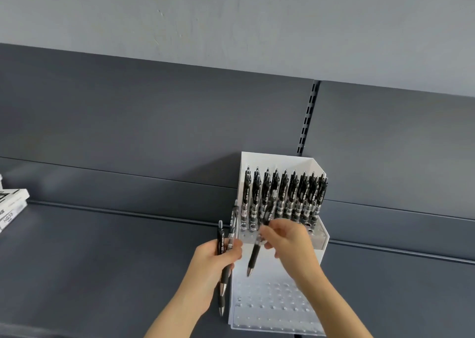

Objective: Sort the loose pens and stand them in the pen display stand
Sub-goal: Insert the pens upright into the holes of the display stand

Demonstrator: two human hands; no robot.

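My right hand pinches one pen tip-down before the stand; my left hand grips the spare pens beside it.

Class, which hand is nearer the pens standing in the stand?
Right. The right hand sits just below the standing pens; the left hand is lower and further left.

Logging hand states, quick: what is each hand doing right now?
Left hand: grips a bunch of pens.
Right hand: pinches a single pen, tip down.
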